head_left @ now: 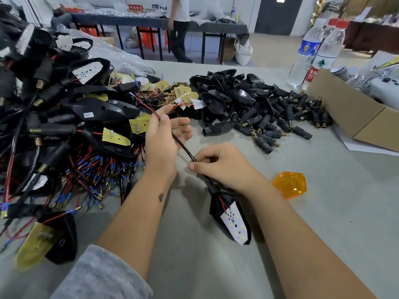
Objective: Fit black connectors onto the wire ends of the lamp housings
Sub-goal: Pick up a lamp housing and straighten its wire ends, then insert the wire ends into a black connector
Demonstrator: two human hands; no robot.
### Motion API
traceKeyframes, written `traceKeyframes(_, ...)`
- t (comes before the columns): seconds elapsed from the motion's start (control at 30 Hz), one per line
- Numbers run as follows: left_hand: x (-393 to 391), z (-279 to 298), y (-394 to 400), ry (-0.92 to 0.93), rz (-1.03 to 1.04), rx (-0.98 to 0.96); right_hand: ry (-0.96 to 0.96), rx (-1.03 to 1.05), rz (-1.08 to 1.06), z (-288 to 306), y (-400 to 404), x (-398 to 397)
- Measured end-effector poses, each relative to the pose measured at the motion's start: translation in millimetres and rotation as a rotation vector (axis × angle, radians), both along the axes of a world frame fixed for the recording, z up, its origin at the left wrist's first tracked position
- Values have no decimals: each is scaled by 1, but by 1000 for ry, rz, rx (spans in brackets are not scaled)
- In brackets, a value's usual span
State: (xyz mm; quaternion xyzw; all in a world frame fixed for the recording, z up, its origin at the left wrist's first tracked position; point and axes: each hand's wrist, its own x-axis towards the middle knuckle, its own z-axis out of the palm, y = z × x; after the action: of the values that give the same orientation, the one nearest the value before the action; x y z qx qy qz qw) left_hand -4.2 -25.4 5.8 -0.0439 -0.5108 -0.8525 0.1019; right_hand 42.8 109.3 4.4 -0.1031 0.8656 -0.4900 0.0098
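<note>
A black lamp housing (pixel 231 214) with a white LED board lies on the grey table in front of me. Its black sleeved wire (pixel 183 145) runs up and left, ending in red and black leads. My right hand (pixel 222 167) pinches the sleeve just above the housing. My left hand (pixel 164 137) holds the wire farther up, thumb pressing the leads against the fingers. A heap of black connectors (pixel 287 121) with brass threaded ends lies to the upper right. Empty black housings (pixel 224 93) are piled behind it.
Wired housings and boards with blue-tipped leads (pixel 71 147) fill the left side. An orange lens (pixel 290 184) lies right of my right hand. A cardboard box (pixel 354 113) and two water bottles (pixel 311 48) stand at the far right. A person stands by a far table (pixel 138 20).
</note>
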Motion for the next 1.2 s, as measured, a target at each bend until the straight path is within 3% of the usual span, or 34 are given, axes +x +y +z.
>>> traceKeyframes(0.13,-3,1,0,-52,102,28,-9,10,-11,-2,0,0)
traceKeyframes(0.27,-7,1,-2,-146,86,19,30,-121,-124,-5,-3,0)
traceKeyframes(0.4,-5,-5,3,-153,11,-109,160,49,-481,-7,10,-6)
traceKeyframes(0.57,-3,-11,5,-83,0,-338,274,-85,-934,-3,39,-10)
traceKeyframes(0.67,-2,-13,7,-77,-4,-447,272,-15,-1062,-3,55,-12)
traceKeyframes(0.87,3,-13,11,-31,-31,-503,48,263,-936,-8,57,-10)
traceKeyframes(1.03,4,-13,11,1,-92,-530,168,201,-791,-11,48,-12)
traceKeyframes(1.2,4,-17,12,-8,-78,-553,182,243,-781,-16,45,-12)
